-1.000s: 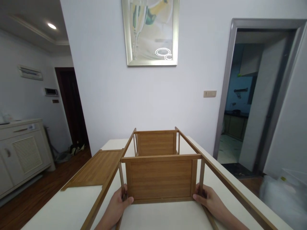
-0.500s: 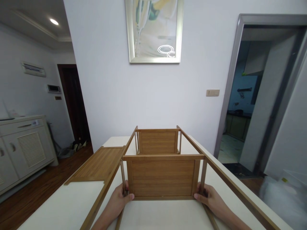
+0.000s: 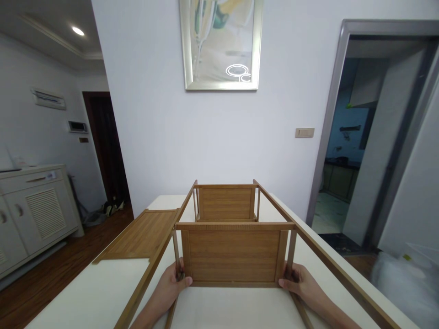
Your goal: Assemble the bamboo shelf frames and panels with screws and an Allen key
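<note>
A brown wooden shelf frame (image 3: 338, 269) lies on its side on a white table, its long rails running away from me. Upright across it stands the nearer slatted shelf panel (image 3: 234, 256); the farther shelf panel (image 3: 226, 202) sits at the back end. My left hand (image 3: 173, 284) is closed at the near panel's lower left corner, thumb on its face, fingers behind the side bar. At the lower right corner my right hand (image 3: 295, 281) grips the same way, fingers partly hidden by the bar.
A loose wooden panel (image 3: 140, 235) lies flat on the white table (image 3: 226, 310), left of the frame. A wall with a framed picture (image 3: 222, 45) rises behind. Clear plastic wrapping (image 3: 403, 283) is at the right, below a doorway. A white cabinet (image 3: 37, 201) stands far left.
Almost nothing differs. My right hand and the near panel's right edge have shifted very slightly to the right; my left hand keeps its hold.
</note>
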`<move>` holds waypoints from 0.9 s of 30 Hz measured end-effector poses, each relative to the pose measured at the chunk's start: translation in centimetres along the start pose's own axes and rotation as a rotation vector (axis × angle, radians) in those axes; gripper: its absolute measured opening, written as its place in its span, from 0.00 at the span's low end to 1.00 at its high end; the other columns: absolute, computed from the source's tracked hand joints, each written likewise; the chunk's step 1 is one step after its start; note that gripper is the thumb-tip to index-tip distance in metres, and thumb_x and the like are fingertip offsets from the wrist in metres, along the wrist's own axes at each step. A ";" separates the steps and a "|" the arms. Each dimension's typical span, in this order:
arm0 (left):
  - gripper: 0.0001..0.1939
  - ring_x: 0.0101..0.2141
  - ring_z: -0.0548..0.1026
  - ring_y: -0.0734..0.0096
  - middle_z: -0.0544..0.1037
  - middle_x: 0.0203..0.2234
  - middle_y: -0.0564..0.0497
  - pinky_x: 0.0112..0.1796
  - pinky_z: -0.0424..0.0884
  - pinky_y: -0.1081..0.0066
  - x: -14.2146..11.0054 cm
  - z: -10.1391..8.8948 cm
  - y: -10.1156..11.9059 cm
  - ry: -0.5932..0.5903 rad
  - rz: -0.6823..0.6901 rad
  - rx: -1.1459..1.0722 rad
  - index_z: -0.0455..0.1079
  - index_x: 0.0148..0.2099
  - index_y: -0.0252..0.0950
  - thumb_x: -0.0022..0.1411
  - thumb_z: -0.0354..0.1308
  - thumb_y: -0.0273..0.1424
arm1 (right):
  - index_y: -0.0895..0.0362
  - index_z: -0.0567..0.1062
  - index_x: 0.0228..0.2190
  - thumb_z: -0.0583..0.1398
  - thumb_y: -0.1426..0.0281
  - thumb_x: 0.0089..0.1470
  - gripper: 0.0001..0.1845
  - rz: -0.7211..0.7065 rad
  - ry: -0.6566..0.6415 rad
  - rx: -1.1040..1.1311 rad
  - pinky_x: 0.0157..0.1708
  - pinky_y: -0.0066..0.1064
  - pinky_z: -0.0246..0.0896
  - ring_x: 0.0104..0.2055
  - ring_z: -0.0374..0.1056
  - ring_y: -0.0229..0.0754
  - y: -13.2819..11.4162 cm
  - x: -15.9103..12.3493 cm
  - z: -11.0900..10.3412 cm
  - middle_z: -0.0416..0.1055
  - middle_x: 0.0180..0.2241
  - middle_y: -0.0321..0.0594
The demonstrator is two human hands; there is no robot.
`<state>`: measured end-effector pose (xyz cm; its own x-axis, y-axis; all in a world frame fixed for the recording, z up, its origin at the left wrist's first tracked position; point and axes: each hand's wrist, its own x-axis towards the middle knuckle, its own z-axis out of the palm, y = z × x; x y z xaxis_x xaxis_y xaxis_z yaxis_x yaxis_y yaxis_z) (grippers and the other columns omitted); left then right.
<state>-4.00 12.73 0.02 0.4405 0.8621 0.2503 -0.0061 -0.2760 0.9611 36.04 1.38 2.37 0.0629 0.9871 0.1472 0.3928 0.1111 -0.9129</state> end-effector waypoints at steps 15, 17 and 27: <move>0.19 0.38 0.72 0.60 0.76 0.30 0.51 0.43 0.65 0.65 -0.1 -0.1 0.1 0.090 -0.043 -0.062 0.71 0.37 0.35 0.44 0.69 0.37 | 0.56 0.76 0.22 0.66 0.51 0.34 0.21 0.064 0.001 -0.058 0.36 0.40 0.67 0.35 0.71 0.58 -0.7 0.7 -0.2 0.76 0.27 0.43; 0.19 0.38 0.72 0.60 0.76 0.30 0.51 0.43 0.65 0.65 -0.1 -0.1 0.1 0.084 -0.053 -0.063 0.71 0.37 0.35 0.44 0.70 0.37 | 0.56 0.76 0.22 0.66 0.51 0.34 0.21 0.057 0.018 -0.047 0.36 0.40 0.68 0.34 0.71 0.57 -0.9 0.6 -0.1 0.76 0.26 0.43; 0.22 0.37 0.72 0.59 0.76 0.30 0.49 0.43 0.65 0.63 -0.2 -0.2 0.7 0.067 -0.050 -0.075 0.72 0.38 0.33 0.41 0.71 0.37 | 0.56 0.77 0.24 0.65 0.50 0.34 0.22 0.071 0.006 -0.071 0.39 0.42 0.68 0.37 0.72 0.60 -2.3 0.3 0.1 0.78 0.30 0.44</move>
<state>-4.26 12.49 0.63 0.3814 0.9011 0.2064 -0.0534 -0.2014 0.9780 35.02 1.40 4.45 0.0983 0.9915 0.0852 0.4513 0.0319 -0.8918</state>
